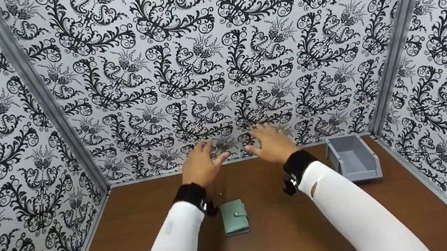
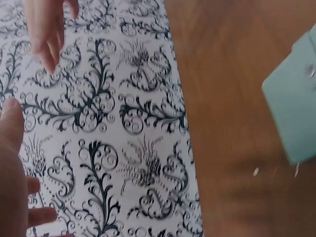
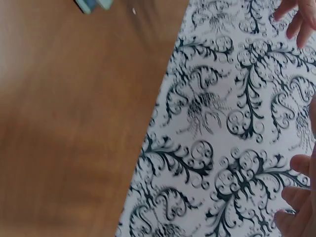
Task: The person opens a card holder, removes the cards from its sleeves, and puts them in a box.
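Note:
A small mint-green wallet point(image 1: 235, 219) with a snap strap lies on the brown table, just below and right of my left wrist in the head view. Part of the wallet point(image 2: 295, 101) also shows at the right edge of the left wrist view. My left hand point(image 1: 201, 164) hovers above the table's far side, its fingers loosely spread and holding nothing. Level with it on the right, my right hand point(image 1: 270, 145) is raised too, fingers apart and nothing in them. The two thumbs point toward each other without touching.
A grey open-front plastic bin point(image 1: 353, 158) stands at the table's back right corner. Patterned black-and-white walls point(image 1: 206, 66) with metal corner posts point(image 1: 46, 98) enclose the brown table point(image 1: 276, 241) at the back and both sides. A black band circles each wrist.

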The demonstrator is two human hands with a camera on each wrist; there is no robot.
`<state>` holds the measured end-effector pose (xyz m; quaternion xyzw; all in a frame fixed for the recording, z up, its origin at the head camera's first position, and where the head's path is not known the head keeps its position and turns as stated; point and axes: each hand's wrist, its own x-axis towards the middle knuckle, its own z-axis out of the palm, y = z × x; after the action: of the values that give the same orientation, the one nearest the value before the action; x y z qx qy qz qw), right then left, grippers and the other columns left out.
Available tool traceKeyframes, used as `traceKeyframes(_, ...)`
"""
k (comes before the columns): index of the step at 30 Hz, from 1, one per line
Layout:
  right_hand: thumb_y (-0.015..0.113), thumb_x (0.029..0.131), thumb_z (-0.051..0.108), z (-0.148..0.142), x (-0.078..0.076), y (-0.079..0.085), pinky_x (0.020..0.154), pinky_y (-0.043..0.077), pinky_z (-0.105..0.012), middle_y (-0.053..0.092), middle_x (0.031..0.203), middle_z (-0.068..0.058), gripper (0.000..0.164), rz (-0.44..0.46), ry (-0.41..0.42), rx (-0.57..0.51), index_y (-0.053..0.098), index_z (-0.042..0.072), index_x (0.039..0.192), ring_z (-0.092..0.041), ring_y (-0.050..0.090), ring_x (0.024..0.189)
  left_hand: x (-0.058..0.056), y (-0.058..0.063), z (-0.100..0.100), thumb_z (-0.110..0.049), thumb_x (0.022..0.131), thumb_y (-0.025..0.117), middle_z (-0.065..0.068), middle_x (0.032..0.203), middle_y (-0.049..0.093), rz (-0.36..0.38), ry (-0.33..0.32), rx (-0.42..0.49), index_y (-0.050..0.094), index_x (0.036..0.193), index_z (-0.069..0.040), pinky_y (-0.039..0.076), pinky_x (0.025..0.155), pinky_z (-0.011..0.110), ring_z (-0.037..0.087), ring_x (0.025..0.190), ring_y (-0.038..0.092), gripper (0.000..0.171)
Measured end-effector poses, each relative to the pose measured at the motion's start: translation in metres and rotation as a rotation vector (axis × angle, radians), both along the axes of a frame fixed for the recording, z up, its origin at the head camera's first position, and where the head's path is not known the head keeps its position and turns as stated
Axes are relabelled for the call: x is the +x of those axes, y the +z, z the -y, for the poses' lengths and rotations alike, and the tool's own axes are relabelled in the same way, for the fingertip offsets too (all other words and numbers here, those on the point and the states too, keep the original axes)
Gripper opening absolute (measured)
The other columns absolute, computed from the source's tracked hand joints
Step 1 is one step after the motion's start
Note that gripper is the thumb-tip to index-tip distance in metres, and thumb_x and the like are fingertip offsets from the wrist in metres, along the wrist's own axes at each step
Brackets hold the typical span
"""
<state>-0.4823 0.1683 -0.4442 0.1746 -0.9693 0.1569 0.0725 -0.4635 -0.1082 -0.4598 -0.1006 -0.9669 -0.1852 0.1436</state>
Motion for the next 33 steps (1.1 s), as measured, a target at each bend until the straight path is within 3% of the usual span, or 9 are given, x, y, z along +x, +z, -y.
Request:
traceKeyframes(5,0.063,0.112,0.059,0.013,0.011,-0.027,0.138,0.021,-0.071,0.028,0.186,-0.020,0.079,0.000,0.066,-0.043,0.046,0.010,0.172,-0.047,0.026,0.174,0.019,-0.018,-0.004,-0.079,0.106,0.054,0.027,0.179,0.041,0.020,-0.007,0.025,0.044,0.175,-0.022,0.046,0.125,0.070,0.051,0.159,0.050,0.090)
traceKeyframes(10,0.076,0.107,0.048,0.026,0.027,-0.055,0.138,0.031,-0.063,0.046,0.178,-0.020,0.072,-0.008,0.128,-0.107,0.057,0.011,0.165,-0.044,0.044,0.166,0.042,-0.032,-0.007,-0.054,0.115,0.060,0.029,0.170,0.053,0.026,-0.040,0.095,0.058,0.165,-0.016,0.050,0.123,0.067,0.049,0.153,0.058,0.063)
traceKeyframes(13,0.078,0.106,0.045,0.033,0.038,-0.070,0.134,0.038,-0.063,0.052,0.174,-0.021,0.068,-0.005,0.160,-0.128,0.060,0.012,0.163,-0.045,0.050,0.161,0.053,-0.045,-0.008,-0.040,0.116,0.062,0.026,0.159,0.064,0.019,-0.066,0.128,0.064,0.159,-0.013,0.056,0.116,0.065,0.048,0.141,0.067,0.051)
traceKeyframes(17,0.077,0.107,0.044,0.042,0.052,-0.090,0.130,0.042,-0.066,0.053,0.172,-0.023,0.067,0.029,0.185,-0.147,0.060,0.011,0.162,-0.047,0.053,0.158,0.064,-0.062,-0.007,-0.034,0.115,0.066,0.023,0.149,0.070,0.042,-0.087,0.137,0.067,0.157,-0.012,0.061,0.108,0.064,0.046,0.131,0.073,0.047)
traceKeyframes(26,0.078,0.106,0.044,0.055,0.063,-0.118,0.125,0.049,-0.066,0.062,0.165,-0.017,0.062,0.044,0.221,-0.146,0.065,0.012,0.158,-0.044,0.059,0.151,0.069,-0.093,0.000,-0.033,0.114,0.069,0.026,0.151,0.069,0.076,-0.115,0.135,0.073,0.150,-0.010,0.055,0.115,0.069,0.056,0.142,0.064,0.043)
traceKeyframes(33,0.086,0.100,0.039,0.060,0.064,-0.129,0.117,0.055,-0.057,0.071,0.145,-0.015,0.060,-0.011,0.306,-0.165,0.072,0.004,0.147,-0.036,0.064,0.133,0.072,-0.112,0.010,-0.022,0.112,0.072,0.026,0.147,0.070,0.117,-0.139,0.131,0.074,0.146,-0.004,0.057,0.113,0.066,0.050,0.139,0.067,0.038)
